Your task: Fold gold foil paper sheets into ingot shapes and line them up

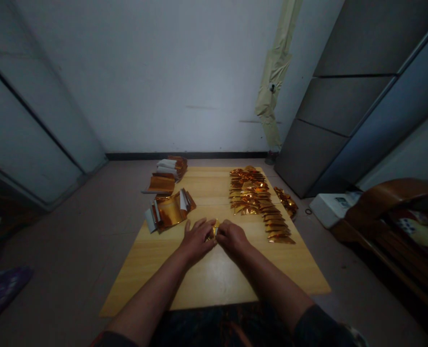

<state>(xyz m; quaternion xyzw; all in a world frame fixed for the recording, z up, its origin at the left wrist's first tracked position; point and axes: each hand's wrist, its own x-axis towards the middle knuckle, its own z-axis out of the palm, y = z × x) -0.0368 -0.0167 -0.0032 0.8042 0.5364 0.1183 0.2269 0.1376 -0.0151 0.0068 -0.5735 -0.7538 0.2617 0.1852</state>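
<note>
A small piece of gold foil paper (216, 224) lies on the wooden table, mostly covered by my fingers. My left hand (198, 238) holds its left side between thumb and forefinger, with the other fingers resting toward the tabletop. From the right, my right hand (232, 237) is closed, its fingertips pinching the paper's right edge. Left of my hands sits a loose stack of gold foil sheets (170, 212) with white-grey backs. To the right, rows of folded gold foil pieces (249, 188) lie overlapped, and a shorter row (277, 225) runs nearer me.
More foil sheets (159, 183) lie at the far left corner of the wooden table (214, 284). Folded foil (286, 202) is heaped beyond the right edge. A grey refrigerator (322, 106), a white box (331, 209) and a wooden chair (390, 207) stand at right.
</note>
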